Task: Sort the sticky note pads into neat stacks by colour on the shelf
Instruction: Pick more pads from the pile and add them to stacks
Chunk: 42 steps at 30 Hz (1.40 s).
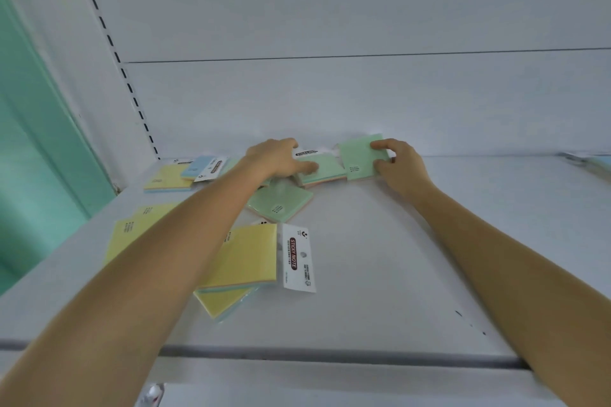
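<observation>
Three green pads sit near the back of the shelf. The right hand pinches the tilted green pad; the left hand lies on a second green pad, grip unclear. Yellow pads and a blue pad lie scattered, so sorting seems barely begun.

Looks like a shop to me. You've got a white metal shelf with a slotted upright and plain back panel. The sticky note pads are in retail packs with printed header cards.
</observation>
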Each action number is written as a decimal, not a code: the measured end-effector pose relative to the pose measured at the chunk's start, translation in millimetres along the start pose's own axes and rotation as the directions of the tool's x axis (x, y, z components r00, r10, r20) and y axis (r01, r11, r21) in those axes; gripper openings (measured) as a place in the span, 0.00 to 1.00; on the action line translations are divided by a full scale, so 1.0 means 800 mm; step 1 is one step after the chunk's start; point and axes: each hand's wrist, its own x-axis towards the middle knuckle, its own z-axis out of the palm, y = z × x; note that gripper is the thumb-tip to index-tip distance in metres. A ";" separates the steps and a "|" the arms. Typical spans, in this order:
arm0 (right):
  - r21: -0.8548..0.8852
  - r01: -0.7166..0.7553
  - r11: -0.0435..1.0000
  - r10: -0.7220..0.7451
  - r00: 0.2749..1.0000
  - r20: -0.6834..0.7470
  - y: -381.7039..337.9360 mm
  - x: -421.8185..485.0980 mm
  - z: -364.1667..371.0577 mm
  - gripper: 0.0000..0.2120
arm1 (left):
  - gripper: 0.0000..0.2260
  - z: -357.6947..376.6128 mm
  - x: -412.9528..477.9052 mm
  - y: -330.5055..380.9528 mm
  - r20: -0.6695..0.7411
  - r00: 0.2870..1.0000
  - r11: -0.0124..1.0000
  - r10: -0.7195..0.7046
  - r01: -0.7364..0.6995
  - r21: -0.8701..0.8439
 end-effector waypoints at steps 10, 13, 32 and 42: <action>0.007 -0.030 1.000 0.030 1.000 -0.004 -0.022 -0.010 -0.019 0.23 | 0.35 -0.013 -0.007 -0.001 -0.044 0.997 0.828 -0.068 0.031 -0.560; 0.035 -0.054 0.998 0.053 0.998 0.038 -0.023 -0.022 -0.033 0.24 | 0.30 -0.019 -0.012 0.005 -0.126 0.992 0.760 -0.003 -0.079 -0.645; 0.306 -0.230 0.924 0.310 0.918 -0.246 0.127 -0.144 -0.293 0.21 | 0.17 0.029 -0.065 0.287 -0.015 0.999 0.277 0.050 -0.028 -0.960; 0.276 -0.291 0.916 0.372 0.872 -0.317 0.289 -0.178 -0.510 0.21 | 0.18 0.108 -0.095 0.560 -0.086 0.992 0.187 0.096 -0.103 -0.977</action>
